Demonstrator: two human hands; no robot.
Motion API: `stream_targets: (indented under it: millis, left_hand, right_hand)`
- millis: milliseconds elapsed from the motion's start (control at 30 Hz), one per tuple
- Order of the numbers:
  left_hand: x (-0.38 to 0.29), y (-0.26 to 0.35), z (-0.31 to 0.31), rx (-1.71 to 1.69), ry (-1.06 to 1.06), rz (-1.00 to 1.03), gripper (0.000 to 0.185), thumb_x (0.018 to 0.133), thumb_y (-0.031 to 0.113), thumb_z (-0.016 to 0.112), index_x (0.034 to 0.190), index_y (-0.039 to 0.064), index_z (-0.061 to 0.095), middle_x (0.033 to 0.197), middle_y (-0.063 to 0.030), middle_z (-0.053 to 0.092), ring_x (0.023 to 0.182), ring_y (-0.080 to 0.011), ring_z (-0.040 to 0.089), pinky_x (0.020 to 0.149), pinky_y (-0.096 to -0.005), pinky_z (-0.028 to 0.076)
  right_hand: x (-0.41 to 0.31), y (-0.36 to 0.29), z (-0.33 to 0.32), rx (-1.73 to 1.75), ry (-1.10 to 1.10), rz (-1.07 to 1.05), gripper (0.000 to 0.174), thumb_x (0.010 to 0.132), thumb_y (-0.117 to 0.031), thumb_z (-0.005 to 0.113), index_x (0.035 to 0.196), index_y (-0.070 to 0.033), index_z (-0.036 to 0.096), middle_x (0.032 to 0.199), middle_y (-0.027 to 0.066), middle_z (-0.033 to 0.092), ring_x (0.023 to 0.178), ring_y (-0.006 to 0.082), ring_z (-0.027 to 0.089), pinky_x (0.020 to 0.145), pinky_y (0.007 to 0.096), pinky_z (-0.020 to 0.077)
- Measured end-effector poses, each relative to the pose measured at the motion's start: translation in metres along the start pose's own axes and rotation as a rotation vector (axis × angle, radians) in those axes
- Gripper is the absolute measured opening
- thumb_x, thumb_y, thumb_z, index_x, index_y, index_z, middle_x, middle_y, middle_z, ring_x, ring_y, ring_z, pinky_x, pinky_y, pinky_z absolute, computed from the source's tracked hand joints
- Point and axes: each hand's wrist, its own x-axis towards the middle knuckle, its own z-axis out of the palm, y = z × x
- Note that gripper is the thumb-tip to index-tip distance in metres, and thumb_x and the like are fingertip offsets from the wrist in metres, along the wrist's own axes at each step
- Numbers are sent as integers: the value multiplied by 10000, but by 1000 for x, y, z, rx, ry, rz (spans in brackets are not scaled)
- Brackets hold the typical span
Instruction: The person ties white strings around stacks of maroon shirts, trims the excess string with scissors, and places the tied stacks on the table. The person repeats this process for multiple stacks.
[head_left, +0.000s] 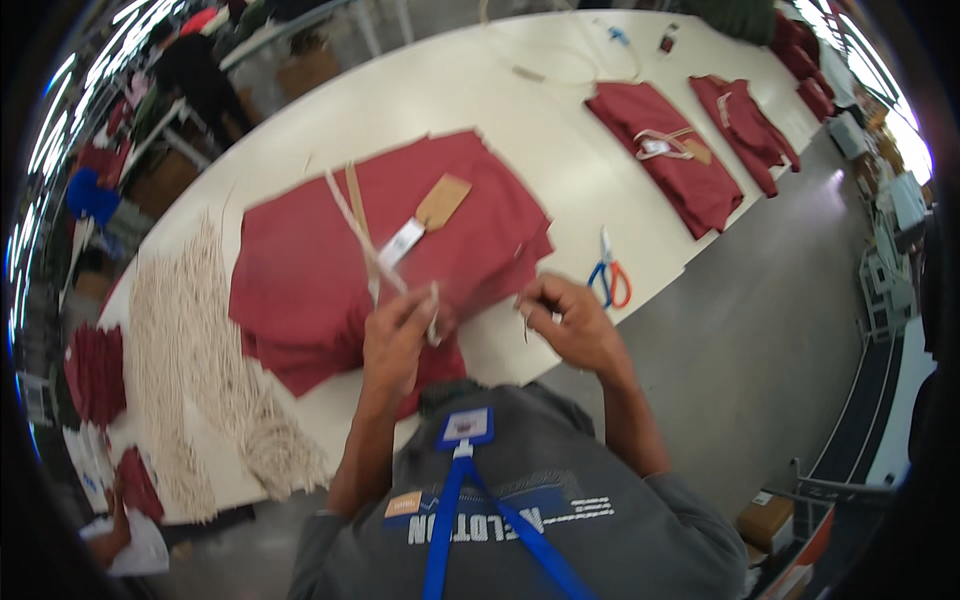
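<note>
A stack of folded maroon cloth lies in front of me, its layers slightly fanned. A cream cord and a tan strap cross its top. A brown card tag and a white label rest on the cloth. My left hand is at the near edge of the stack, its fingers closed on a cord end that sticks up blurred beside the thumb. To the right, past the table's near edge, my right hand pinches a thin strand, apart from the stack.
Scissors with blue and orange handles lie beside my right hand. Many cream cords spread at the left of the white table. Tied maroon bundles lie at the right. A small bottle stands far back. Other people are beyond.
</note>
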Motion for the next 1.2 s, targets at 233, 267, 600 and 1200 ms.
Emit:
stream_targets:
  millis: [233,267,600,1200]
  left_hand:
    - [-19,4,8,-211,46,-151,324,990,30,586,1288,-98,592,1027,-138,687,867,-189,680,771,-306,554]
    - [-22,5,6,-233,42,-155,321,986,19,587,1284,-102,591,1033,-143,686,872,-191,680,770,-308,555]
    - [-30,-5,-5,-401,-43,-222,286,984,43,632,1258,-38,613,1019,-135,705,892,-193,708,733,-300,591]
    - [-27,-7,-6,-371,-68,-225,195,974,41,647,1157,-27,654,963,-125,714,808,-160,695,706,-286,582]
  right_hand:
    - [23,-30,42,434,28,-5,57,933,41,587,959,2,556,853,87,665,705,115,650,622,241,534]
    - [25,-31,45,446,20,9,67,927,50,589,960,4,554,848,93,671,700,118,654,617,241,535]
    - [34,-16,58,704,-27,193,31,950,-7,570,978,-5,583,830,127,697,648,167,672,590,291,549]
    - [33,4,64,789,-8,293,58,968,-56,603,991,-3,602,809,118,694,642,178,679,584,296,580]
